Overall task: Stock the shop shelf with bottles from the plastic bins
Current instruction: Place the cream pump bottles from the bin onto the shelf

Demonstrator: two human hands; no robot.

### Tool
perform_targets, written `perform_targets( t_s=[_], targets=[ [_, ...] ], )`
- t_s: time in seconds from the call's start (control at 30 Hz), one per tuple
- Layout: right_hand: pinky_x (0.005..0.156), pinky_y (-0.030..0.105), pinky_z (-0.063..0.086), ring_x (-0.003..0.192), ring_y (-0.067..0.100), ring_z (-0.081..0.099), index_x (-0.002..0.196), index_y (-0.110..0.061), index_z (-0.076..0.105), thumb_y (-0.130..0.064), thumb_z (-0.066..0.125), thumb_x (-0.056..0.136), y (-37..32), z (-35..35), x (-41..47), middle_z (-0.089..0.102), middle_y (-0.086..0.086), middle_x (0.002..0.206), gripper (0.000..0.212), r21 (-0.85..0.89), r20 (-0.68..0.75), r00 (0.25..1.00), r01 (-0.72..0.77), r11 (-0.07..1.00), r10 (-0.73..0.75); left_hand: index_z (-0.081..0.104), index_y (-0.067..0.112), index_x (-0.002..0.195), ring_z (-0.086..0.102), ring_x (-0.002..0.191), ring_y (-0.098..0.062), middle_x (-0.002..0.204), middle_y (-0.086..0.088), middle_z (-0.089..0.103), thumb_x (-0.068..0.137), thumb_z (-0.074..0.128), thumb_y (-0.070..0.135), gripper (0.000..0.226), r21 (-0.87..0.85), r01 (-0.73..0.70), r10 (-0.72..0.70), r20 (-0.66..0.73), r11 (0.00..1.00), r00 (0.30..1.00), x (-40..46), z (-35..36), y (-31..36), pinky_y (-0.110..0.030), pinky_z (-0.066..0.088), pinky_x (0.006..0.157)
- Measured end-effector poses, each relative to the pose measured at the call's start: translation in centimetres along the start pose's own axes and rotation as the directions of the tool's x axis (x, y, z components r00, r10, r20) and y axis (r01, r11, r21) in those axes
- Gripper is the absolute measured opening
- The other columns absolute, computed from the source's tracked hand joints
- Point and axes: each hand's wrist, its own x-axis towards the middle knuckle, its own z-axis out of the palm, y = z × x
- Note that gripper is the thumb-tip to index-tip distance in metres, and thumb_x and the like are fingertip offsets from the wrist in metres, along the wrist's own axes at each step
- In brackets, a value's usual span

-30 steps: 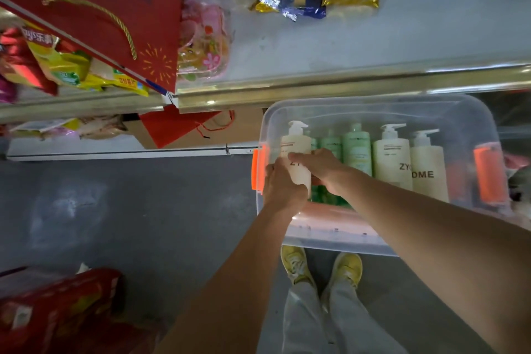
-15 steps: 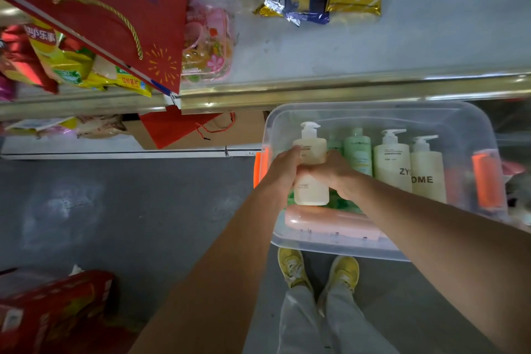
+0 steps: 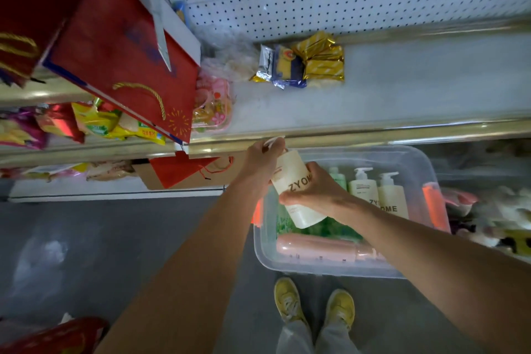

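A cream pump bottle (image 3: 298,190) marked ZYOME is held tilted in the air above the left end of the clear plastic bin (image 3: 425,164), just below the front rail of the shelf (image 3: 402,89). The left hand (image 3: 263,161) grips its neck and pump head; the right hand (image 3: 319,192) wraps its fingers round the body. In the bin two more cream pump bottles (image 3: 376,195) stand upright beside a green bottle (image 3: 337,177), and a pink bottle (image 3: 319,247) lies flat along the near wall. Gold packets (image 3: 321,57) lie on the shelf; a red gift bag (image 3: 123,46) leans at its left.
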Motion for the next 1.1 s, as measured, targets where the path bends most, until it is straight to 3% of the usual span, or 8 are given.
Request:
perform_targets(
  t_s=[0.23,0.4,0.57,0.63,0.77,0.87,1.0,1.1],
  targets=[
    [0.075,0.028,0.056,0.087,0.012,0.065,0.093,-0.027,0.055,-0.008,0.08,0.072,-3.6,-2.8,-5.0,0.067,-0.001,0.096,0.038,0.03,0.083,0.993,0.082,0.996,-0.084,0.063,0.018,0.099,0.061,0.074,-0.021,0.09,-0.004,0.069,0.093,0.059,0.032,0.016,-0.011,-0.129,0.129,0.0,0.992,0.992,-3.9,-2.0,6.1,-0.044,0.053,0.08],
    [0.075,0.034,0.058,0.09,0.017,0.068,0.109,-0.019,0.059,-0.017,0.087,0.057,-6.5,-4.0,-7.7,0.07,0.001,0.1,0.059,0.012,-0.02,0.985,0.171,0.985,-0.17,0.065,0.016,0.094,0.062,0.075,-0.02,0.085,-0.003,0.068,0.092,0.06,0.025,0.01,0.002,-0.296,0.296,0.01,0.955,0.955,-8.2,-3.0,10.5,-0.035,0.053,0.071],
    [0.068,0.025,0.053,0.092,0.012,0.063,0.116,-0.018,0.051,-0.016,0.087,0.062,-9.8,-5.4,-10.5,0.065,-0.002,0.105,0.065,-0.018,-0.036,0.962,0.269,0.963,-0.27,0.064,0.014,0.106,0.061,0.076,-0.02,0.088,-0.005,0.065,0.095,0.058,0.029,0.019,-0.006,-0.419,0.419,0.037,0.908,0.907,-12.5,-4.5,14.0,-0.04,0.055,0.077],
    [0.071,0.027,0.055,0.092,0.013,0.065,0.115,-0.017,0.052,-0.016,0.088,0.062,-11.1,-6.0,-11.6,0.066,0.0,0.104,0.064,-0.027,-0.025,0.948,0.315,0.949,-0.316,0.063,0.012,0.112,0.061,0.077,-0.02,0.092,-0.007,0.065,0.094,0.059,0.031,0.026,-0.018,-0.463,0.463,0.025,0.886,0.886,-13.9,-5.1,15.0,-0.035,0.054,0.069],
    [0.071,0.025,0.057,0.09,0.012,0.066,0.112,-0.019,0.055,-0.021,0.09,0.057,-13.6,-6.7,-13.6,0.069,0.0,0.102,0.065,-0.036,-0.009,0.914,0.405,0.914,-0.405,0.063,0.008,0.11,0.057,0.056,-0.008,0.073,0.003,0.062,0.094,0.059,0.028,0.026,-0.026,-0.553,0.553,0.001,0.833,0.833,-16.6,-6.6,17.0,-0.018,0.044,0.043],
    [0.08,0.033,0.058,0.097,0.017,0.066,0.116,-0.017,0.055,-0.033,0.089,0.048,-15.9,-7.0,-14.7,0.069,0.001,0.106,0.079,-0.042,-0.009,0.896,0.443,0.896,-0.443,0.063,0.01,0.105,0.06,0.066,-0.013,0.074,0.006,0.065,0.094,0.06,0.03,0.023,-0.017,-0.587,0.586,-0.023,0.81,0.81,-18.1,-7.8,18.8,-0.024,0.053,0.055],
    [0.068,0.025,0.053,0.093,0.014,0.065,0.115,-0.017,0.054,-0.019,0.086,0.068,-19.3,-7.4,-15.9,0.067,-0.002,0.105,0.057,-0.042,-0.022,0.868,0.495,0.868,-0.496,0.066,0.021,0.101,0.068,0.087,-0.024,0.091,0.001,0.072,0.084,0.065,0.044,0.029,0.022,-0.634,0.634,-0.054,0.773,0.772,-19.1,-9.7,21.9,-0.045,0.057,0.078],
    [0.055,0.021,0.047,0.081,0.009,0.065,0.112,-0.02,0.05,-0.019,0.084,0.07,-22.1,-7.6,-16.1,0.065,0.0,0.101,0.054,-0.053,-0.053,0.846,0.528,0.847,-0.531,0.063,0.014,0.113,0.067,0.091,-0.019,0.102,-0.004,0.072,0.09,0.064,0.037,0.032,-0.011,-0.678,0.676,-0.068,0.735,0.734,-19.2,-11.0,24.3,-0.036,0.058,0.074]
  ],
)
